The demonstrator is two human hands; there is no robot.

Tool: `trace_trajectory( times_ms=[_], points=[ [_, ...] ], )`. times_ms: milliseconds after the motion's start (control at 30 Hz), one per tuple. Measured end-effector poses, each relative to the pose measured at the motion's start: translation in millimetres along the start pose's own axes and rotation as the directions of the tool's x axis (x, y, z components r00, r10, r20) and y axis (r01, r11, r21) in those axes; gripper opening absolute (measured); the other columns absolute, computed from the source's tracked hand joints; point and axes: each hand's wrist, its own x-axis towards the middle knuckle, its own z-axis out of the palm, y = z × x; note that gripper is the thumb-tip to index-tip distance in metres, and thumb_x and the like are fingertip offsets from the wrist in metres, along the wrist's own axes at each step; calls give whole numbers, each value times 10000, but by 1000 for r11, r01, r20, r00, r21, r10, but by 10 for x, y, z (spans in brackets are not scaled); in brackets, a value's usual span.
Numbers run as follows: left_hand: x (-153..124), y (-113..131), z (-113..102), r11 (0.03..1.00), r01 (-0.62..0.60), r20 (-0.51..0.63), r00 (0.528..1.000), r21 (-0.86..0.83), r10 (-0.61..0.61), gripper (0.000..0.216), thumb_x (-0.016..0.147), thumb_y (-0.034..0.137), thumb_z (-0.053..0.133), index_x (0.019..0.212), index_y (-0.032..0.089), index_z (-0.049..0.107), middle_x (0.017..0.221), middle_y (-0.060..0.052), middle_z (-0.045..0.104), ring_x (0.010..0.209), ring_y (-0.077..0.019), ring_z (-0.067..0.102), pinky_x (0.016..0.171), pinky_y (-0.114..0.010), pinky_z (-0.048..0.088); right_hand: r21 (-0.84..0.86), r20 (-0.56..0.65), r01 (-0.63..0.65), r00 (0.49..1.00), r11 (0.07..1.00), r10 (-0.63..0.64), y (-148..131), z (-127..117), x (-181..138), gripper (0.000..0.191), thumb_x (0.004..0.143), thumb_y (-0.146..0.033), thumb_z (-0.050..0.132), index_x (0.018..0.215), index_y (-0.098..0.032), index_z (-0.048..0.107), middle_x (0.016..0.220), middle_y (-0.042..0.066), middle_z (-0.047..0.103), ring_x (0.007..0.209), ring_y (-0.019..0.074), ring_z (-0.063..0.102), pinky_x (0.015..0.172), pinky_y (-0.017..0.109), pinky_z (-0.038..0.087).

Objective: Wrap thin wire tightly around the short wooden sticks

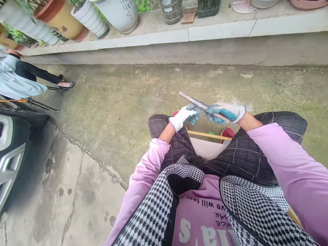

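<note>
My right hand [224, 112], in a white work glove with a blue-green coated palm, is closed round a stick [191, 99]. The stick points up and to the left over my lap. Its ends are plain and brownish, and its middle looks wound with silvery wire. Just below the stick, my left hand [186, 116] wears a matching glove. Its fingers are curled together close to the wound part; whatever they pinch is too small to make out.
I sit with knees apart, a yellow bar [205, 134] and red shoes [227, 133] beneath my hands. Potted plants [116, 13] line a tiled ledge [166, 37] ahead. At left another person [20, 75] sits near a parked car [12, 147]. Concrete ground [110, 92] lies around.
</note>
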Motion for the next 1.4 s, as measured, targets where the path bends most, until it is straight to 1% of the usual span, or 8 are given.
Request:
trace_trajectory(
  times_ms=[167, 433, 667, 867, 1000, 1100, 1267, 1400],
  points=[
    [5, -27, -60, 991, -68, 32, 997, -113, 72, 630, 696, 154, 875, 1317, 142, 768, 652, 132, 635, 451, -75, 540, 474, -219, 395, -31, 21, -33, 999, 999, 34, 35, -21, 22, 528, 918, -680, 949, 1009, -177, 815, 724, 41, 744, 450, 129, 521, 390, 278, 408],
    [190, -36, -58, 998, -59, -202, 978, -20, 54, 170, 928, 183, 821, 978, 209, 660, 573, 83, 649, 414, -80, 492, 461, -210, 361, -440, -432, -124, 898, 889, -88, -99, 166, 178, 166, 966, -327, 878, 1042, -216, 781, 753, -15, 692, 596, 147, 608, 520, 248, 491],
    [126, -20, -93, 990, -124, -70, 990, -66, 120, 100, 997, 218, 759, 1079, 163, 771, 634, 45, 711, 468, -106, 598, 522, -221, 469, -133, -482, 52, 869, 990, -111, -190, 18, 122, 355, 892, -469, 945, 1007, -210, 732, 715, -29, 620, 535, 117, 494, 448, 237, 418],
    [68, 25, -7, 994, -50, -100, 993, 94, 60, 177, 1048, 107, 709, 885, 151, 764, 610, 35, 676, 460, -77, 557, 512, -199, 435, -39, -110, 152, 982, 988, -156, -316, -91, -194, 550, 824, -669, 982, 1016, -204, 760, 694, -35, 608, 498, 109, 439, 445, 261, 384],
    [48, 35, 7, 985, -56, -160, 984, 163, 83, 247, 1020, 18, 726, 815, 155, 739, 582, 51, 638, 480, -54, 549, 512, -170, 396, -471, 205, -91, 956, 877, 209, -217, -145, -289, 429, 824, -598, 960, 873, -221, 762, 668, -29, 618, 544, 130, 514, 500, 260, 414],
    [42, 48, 11, 984, -28, -201, 977, 174, 63, 237, 1050, 52, 746, 839, 161, 745, 568, 65, 615, 465, -50, 532, 500, -169, 379, -722, -39, -265, 938, 639, 345, -108, -188, -197, 275, 902, -496, 856, 869, -238, 766, 649, -31, 610, 570, 148, 534, 543, 269, 414],
    [79, -3, 71, 978, -6, -68, 997, 209, 21, 135, 1068, 78, 716, 986, 139, 804, 625, 44, 708, 462, -65, 573, 530, -181, 462, -824, -424, -453, 891, 340, 158, -86, -236, 135, 141, 998, -323, 760, 994, -220, 856, 799, 61, 767, 777, 245, 717, 678, 321, 477],
    [132, -107, 111, 977, 22, 22, 999, 210, -28, 109, 1059, 128, 738, 1121, 123, 828, 654, 19, 763, 518, -92, 655, 600, -194, 535, -631, -492, -406, 868, 661, 65, -147, -242, 240, 270, 1081, -426, 762, 1174, -189, 851, 818, 62, 749, 685, 216, 673, 630, 310, 516]
  ],
)
